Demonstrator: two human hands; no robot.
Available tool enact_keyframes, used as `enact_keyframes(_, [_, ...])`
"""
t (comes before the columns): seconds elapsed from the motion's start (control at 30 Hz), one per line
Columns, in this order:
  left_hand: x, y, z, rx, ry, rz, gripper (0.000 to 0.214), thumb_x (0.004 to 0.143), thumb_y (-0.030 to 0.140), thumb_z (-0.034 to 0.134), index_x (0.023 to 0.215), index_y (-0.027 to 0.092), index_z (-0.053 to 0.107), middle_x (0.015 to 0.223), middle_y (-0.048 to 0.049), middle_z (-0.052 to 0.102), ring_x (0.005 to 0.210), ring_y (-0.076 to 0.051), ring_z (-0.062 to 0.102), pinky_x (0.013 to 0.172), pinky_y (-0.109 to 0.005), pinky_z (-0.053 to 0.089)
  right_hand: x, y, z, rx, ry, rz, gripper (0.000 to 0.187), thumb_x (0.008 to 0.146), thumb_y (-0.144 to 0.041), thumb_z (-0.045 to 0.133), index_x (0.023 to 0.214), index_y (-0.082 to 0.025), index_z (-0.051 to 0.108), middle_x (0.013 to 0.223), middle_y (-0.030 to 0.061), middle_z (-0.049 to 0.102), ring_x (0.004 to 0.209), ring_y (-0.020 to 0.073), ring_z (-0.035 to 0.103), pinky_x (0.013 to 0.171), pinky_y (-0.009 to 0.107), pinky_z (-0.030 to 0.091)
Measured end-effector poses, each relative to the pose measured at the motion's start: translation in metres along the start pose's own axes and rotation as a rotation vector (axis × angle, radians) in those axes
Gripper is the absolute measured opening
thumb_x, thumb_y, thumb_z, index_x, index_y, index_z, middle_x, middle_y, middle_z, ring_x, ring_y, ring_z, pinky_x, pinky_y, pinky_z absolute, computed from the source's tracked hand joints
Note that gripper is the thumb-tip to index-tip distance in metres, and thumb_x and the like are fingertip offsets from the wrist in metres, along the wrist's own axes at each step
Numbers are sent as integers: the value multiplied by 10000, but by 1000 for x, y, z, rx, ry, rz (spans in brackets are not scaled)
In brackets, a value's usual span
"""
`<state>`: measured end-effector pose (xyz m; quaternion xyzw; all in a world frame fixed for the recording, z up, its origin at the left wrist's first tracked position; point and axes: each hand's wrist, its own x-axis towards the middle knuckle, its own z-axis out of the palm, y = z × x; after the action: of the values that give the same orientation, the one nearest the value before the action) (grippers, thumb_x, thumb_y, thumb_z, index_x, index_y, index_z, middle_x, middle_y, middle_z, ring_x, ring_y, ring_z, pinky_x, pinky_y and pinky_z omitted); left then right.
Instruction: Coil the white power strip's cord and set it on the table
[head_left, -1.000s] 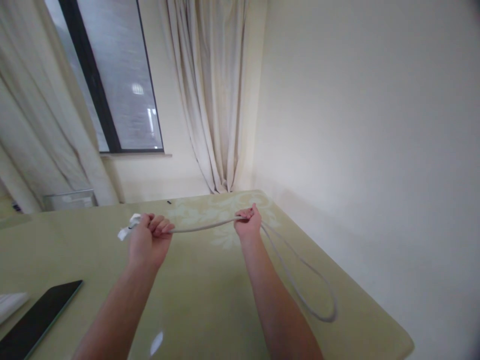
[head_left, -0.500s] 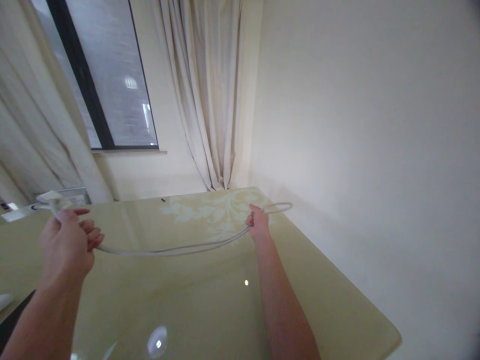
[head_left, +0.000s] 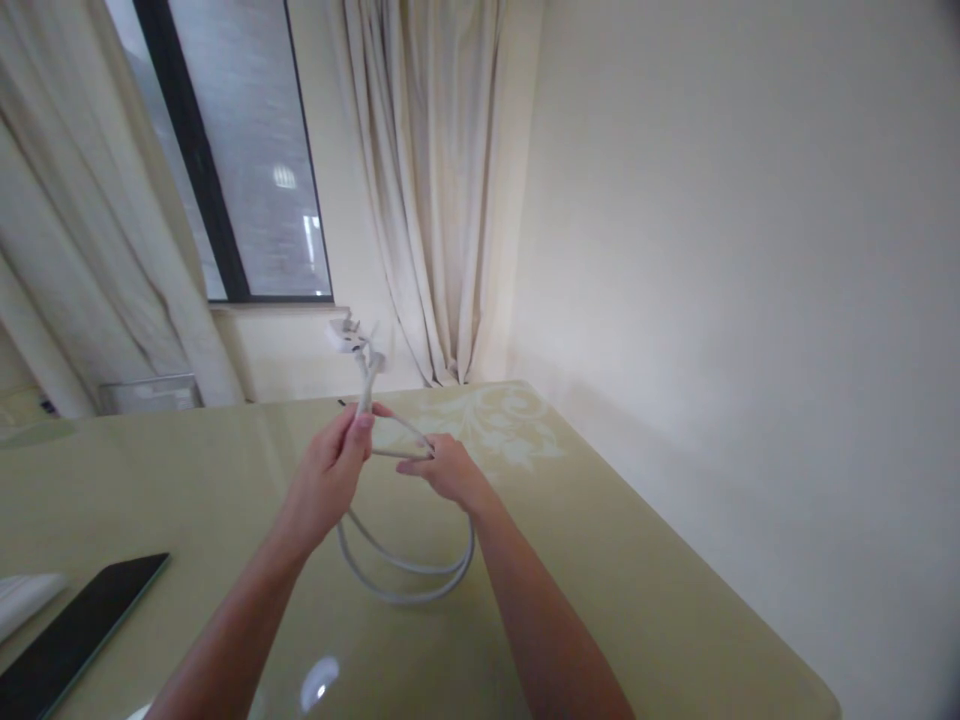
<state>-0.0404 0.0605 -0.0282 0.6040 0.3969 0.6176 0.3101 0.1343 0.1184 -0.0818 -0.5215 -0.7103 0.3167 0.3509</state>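
A white power cable hangs in a doubled loop below my hands, above the glossy table. My left hand is closed on the cable near its end, thumb pressed on top. Out of the top of that grip stick the cable's ends, with a white plug whose prongs show. To the right, my right hand pinches the strands of the cable a short way from the left hand. Its fingertips are partly hidden behind the cable and the hand itself.
The greenish table has a pale leaf pattern at its far corner. At the left lie a dark flat panel and a white object. Behind are a curtain, a window and, at the right, a wall.
My hands have come together from far apart, the left moving right and the right moving left. The stretched cable now hangs in a loop, and the plug points upward.
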Motion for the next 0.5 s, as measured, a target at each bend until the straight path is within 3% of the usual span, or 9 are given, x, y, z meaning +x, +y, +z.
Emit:
enact_keyframes(0.13, [-1, -1, 10, 309, -181, 98, 328, 940, 521, 605, 976, 231, 755, 667, -15, 591, 680, -212, 585, 606, -272, 437, -5, -19, 2, 162, 45, -115, 349, 800, -530, 794, 781, -187, 733, 616, -50, 527, 627, 122, 477, 619, 255, 302])
enact_keyframes(0.2, [0, -5, 10, 420, -220, 76, 373, 963, 546, 556, 951, 232, 757, 679, -20, 626, 723, -229, 618, 656, -293, 451, -7, -24, 5, 229, 29, -165, 332, 800, -516, 790, 772, -187, 754, 609, -52, 520, 630, 118, 469, 617, 248, 303])
enact_keyframes(0.33, [2, -19, 5, 526, -203, 32, 392, 982, 556, 526, 977, 237, 754, 655, 1, 636, 624, -197, 579, 610, -286, 406, -7, -26, 11, 453, -20, -73, 297, 753, -474, 810, 742, -182, 761, 589, -48, 528, 599, 112, 434, 583, 245, 309])
enact_keyframes(0.4, [3, -24, 4, 497, -163, 68, 395, 1005, 535, 489, 950, 235, 739, 740, -17, 685, 688, -198, 613, 650, -285, 423, -6, -26, 12, 582, -1, -28, 250, 731, -424, 806, 765, -181, 759, 604, -49, 537, 578, 103, 402, 561, 246, 298])
enact_keyframes(0.5, [3, -28, 7, 454, -114, 86, 424, 1006, 530, 474, 838, 222, 712, 668, -16, 637, 639, -187, 579, 610, -280, 404, -4, -27, 9, 691, 56, 6, 176, 704, -345, 762, 720, -177, 710, 608, -55, 518, 561, 91, 371, 535, 244, 278])
